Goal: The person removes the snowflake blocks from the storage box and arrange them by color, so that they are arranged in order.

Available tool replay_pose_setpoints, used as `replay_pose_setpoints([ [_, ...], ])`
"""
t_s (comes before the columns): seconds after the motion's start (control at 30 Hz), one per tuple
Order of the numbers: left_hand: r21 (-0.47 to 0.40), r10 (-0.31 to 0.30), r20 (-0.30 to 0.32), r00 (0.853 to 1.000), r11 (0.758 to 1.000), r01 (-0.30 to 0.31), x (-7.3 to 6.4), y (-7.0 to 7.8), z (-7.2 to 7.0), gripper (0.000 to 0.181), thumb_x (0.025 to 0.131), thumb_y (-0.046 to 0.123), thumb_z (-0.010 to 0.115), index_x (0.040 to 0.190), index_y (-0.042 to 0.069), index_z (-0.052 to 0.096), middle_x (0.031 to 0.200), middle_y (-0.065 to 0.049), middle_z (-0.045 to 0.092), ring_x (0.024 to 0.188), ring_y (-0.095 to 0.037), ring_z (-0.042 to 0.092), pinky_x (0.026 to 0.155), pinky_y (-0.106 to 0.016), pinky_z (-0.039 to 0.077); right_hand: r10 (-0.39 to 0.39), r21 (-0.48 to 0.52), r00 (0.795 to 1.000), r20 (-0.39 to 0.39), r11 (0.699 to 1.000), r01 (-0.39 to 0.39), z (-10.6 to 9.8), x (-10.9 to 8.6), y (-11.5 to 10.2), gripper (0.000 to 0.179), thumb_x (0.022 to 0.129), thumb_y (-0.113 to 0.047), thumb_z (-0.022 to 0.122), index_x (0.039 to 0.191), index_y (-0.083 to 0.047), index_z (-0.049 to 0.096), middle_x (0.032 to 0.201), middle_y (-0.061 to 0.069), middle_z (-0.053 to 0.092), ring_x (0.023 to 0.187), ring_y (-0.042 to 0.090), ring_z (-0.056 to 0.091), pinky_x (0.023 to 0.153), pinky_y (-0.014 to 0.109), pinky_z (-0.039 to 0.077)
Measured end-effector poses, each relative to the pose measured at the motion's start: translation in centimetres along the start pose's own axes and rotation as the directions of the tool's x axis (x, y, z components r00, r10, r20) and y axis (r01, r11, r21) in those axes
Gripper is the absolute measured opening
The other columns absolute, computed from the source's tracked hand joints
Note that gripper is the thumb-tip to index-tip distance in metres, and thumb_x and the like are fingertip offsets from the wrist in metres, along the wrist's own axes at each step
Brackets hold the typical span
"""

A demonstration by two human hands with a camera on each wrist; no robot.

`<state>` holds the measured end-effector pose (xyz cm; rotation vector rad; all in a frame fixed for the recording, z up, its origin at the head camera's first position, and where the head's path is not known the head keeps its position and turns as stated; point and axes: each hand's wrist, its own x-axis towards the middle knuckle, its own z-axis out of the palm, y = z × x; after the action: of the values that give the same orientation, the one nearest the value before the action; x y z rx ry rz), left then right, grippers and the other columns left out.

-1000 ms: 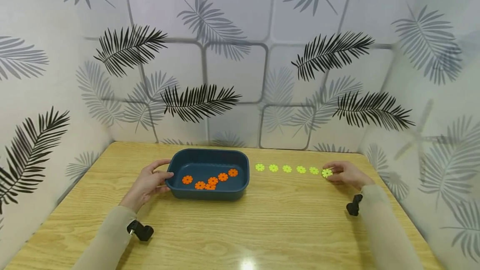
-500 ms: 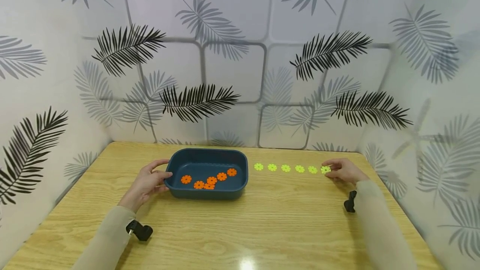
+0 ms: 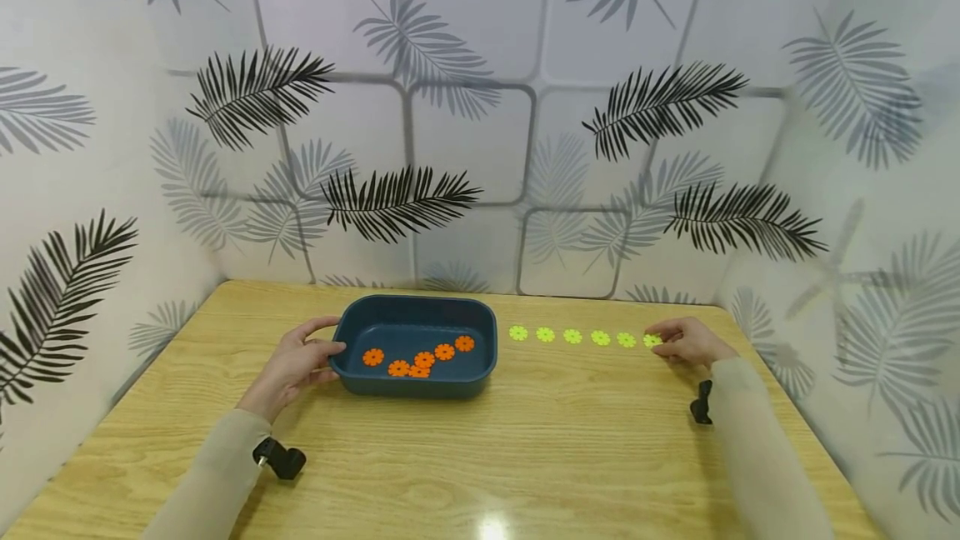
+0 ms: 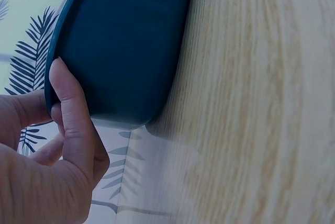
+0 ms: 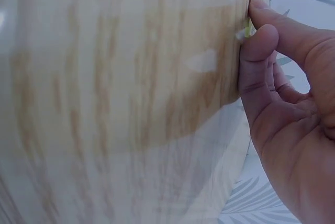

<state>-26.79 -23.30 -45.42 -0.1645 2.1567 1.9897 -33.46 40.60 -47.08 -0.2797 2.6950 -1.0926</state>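
Observation:
My left hand [image 3: 294, 367] grips the left end of a dark blue plastic tub [image 3: 412, 388]. In the left wrist view its thumb and fingers pinch the tub's rim [image 4: 56, 35]. Several orange notched discs [image 3: 373, 357] lie inside on the tub's floor, some overlapping. To the tub's right runs a row of several yellow-green notched discs [image 3: 572, 337] on the table. At the row's right end my right hand [image 3: 692, 342] pinches the last yellow-green disc [image 3: 651, 341] between thumb and finger, low at the tabletop. In the right wrist view only a sliver of that disc [image 5: 249, 27] shows.
The wood-grain table [image 3: 480, 457] ends at the back against a wall covering [image 3: 472, 148] printed with leaves. Side walls stand close on the left and right. A black wrist mount [image 3: 281, 458] is strapped to the left sleeve, another [image 3: 701, 403] to the right.
My right hand has lowered the last yellow-green disc slightly into line with the row, its fingers still on it. The left hand and the tub have stayed in place.

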Motion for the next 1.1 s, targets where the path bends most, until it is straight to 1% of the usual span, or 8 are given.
replay_pose_setpoints([
  [0.2, 0.0, 0.002, 0.002, 1.0, 1.0, -0.002, 0.0, -0.1, -0.1, 0.062, 0.097, 0.01, 0.06, 0.152, 0.014, 0.033, 0.104, -0.013, 0.065, 0.076, -0.017, 0.069, 0.062, -0.026, 0.06, -0.002, -0.012, 1.0, 0.001, 1.0, 0.002, 0.1, 0.2, 0.0, 0.046, 0.092, -0.008, 0.067, 0.134, 0.007, 0.055, 0.125, 0.034, 0.051, 0.102, 0.03, 0.059, 0.071, 0.03, 0.056],
  [0.37, 0.005, 0.005, 0.0, 1.0, 1.0, -0.005, 0.0, 0.0, -0.2, 0.062, 0.097, 0.011, 0.06, 0.152, 0.014, 0.033, 0.104, -0.013, 0.065, 0.077, -0.018, 0.069, 0.064, -0.028, 0.06, 0.005, 0.008, 1.0, 0.002, 1.0, -0.005, 0.1, 0.3, 0.3, 0.048, 0.092, -0.011, 0.068, 0.135, 0.007, 0.054, 0.124, 0.032, 0.051, 0.102, 0.03, 0.059, 0.071, 0.03, 0.057],
  [0.53, 0.008, 0.006, 0.001, 1.0, 1.0, -0.006, 0.0, 0.0, -0.2, 0.062, 0.097, 0.011, 0.06, 0.152, 0.013, 0.033, 0.101, -0.012, 0.065, 0.074, -0.016, 0.068, 0.063, -0.027, 0.06, -0.002, 0.059, 1.0, -0.009, 0.998, 0.002, 0.2, 0.3, 0.6, 0.05, 0.093, -0.012, 0.067, 0.136, 0.008, 0.052, 0.124, 0.032, 0.052, 0.1, 0.025, 0.06, 0.071, 0.028, 0.057],
  [0.63, 0.002, 0.0, 0.004, 1.0, 1.0, 0.0, -0.1, 0.0, -0.2, 0.062, 0.097, 0.01, 0.06, 0.152, 0.013, 0.033, 0.102, -0.012, 0.064, 0.074, -0.016, 0.067, 0.062, -0.027, 0.06, -0.01, 0.1, 1.0, -0.023, 0.995, 0.012, 0.2, 0.0, 0.6, 0.05, 0.093, -0.01, 0.067, 0.136, 0.009, 0.05, 0.12, 0.03, 0.054, 0.094, 0.021, 0.062, 0.071, 0.028, 0.058],
  [0.73, -0.002, 0.001, 0.006, 1.0, 1.0, -0.001, -0.1, 0.0, -0.2, 0.062, 0.096, 0.01, 0.061, 0.152, 0.013, 0.033, 0.104, -0.013, 0.064, 0.076, -0.017, 0.068, 0.064, -0.028, 0.06, 0.001, 0.148, 0.999, -0.04, 0.989, 0.005, 0.2, -0.1, 0.6, 0.049, 0.093, -0.009, 0.067, 0.135, 0.01, 0.051, 0.114, 0.026, 0.056, 0.085, 0.015, 0.063, 0.07, 0.028, 0.058],
  [0.83, -0.001, 0.004, 0.006, 1.0, 1.0, -0.004, -0.1, 0.0, -0.1, 0.062, 0.096, 0.01, 0.061, 0.152, 0.013, 0.033, 0.106, -0.014, 0.063, 0.078, -0.018, 0.068, 0.065, -0.028, 0.06, 0.007, 0.187, 0.999, -0.054, 0.982, 0.003, 0.1, -0.3, 0.6, 0.047, 0.093, -0.009, 0.066, 0.134, 0.009, 0.052, 0.112, 0.021, 0.056, 0.081, 0.013, 0.064, 0.07, 0.028, 0.058],
  [1.0, 0.005, 0.0, 0.003, 1.0, 1.0, 0.0, -0.2, 0.1, 0.0, 0.062, 0.096, 0.011, 0.061, 0.152, 0.014, 0.034, 0.106, -0.014, 0.063, 0.078, -0.018, 0.068, 0.064, -0.028, 0.06, 0.003, 0.251, 0.999, -0.044, 0.968, 0.009, 0.2, -0.6, 0.4, 0.048, 0.097, -0.013, 0.062, 0.136, 0.01, 0.048, 0.114, 0.019, 0.059, 0.086, 0.012, 0.064, 0.075, 0.029, 0.059],
  [1.1, 0.005, -0.001, 0.0, 1.0, 1.0, 0.001, -0.2, 0.1, 0.0, 0.061, 0.097, 0.012, 0.061, 0.152, 0.014, 0.034, 0.106, -0.014, 0.064, 0.078, -0.018, 0.068, 0.063, -0.027, 0.06, 0.006, 0.286, 1.0, -0.023, 0.958, 0.0, 0.2, -0.7, 0.0, 0.052, 0.099, -0.018, 0.06, 0.14, 0.009, 0.044, 0.124, 0.021, 0.058, 0.093, 0.009, 0.063, 0.079, 0.029, 0.058],
])
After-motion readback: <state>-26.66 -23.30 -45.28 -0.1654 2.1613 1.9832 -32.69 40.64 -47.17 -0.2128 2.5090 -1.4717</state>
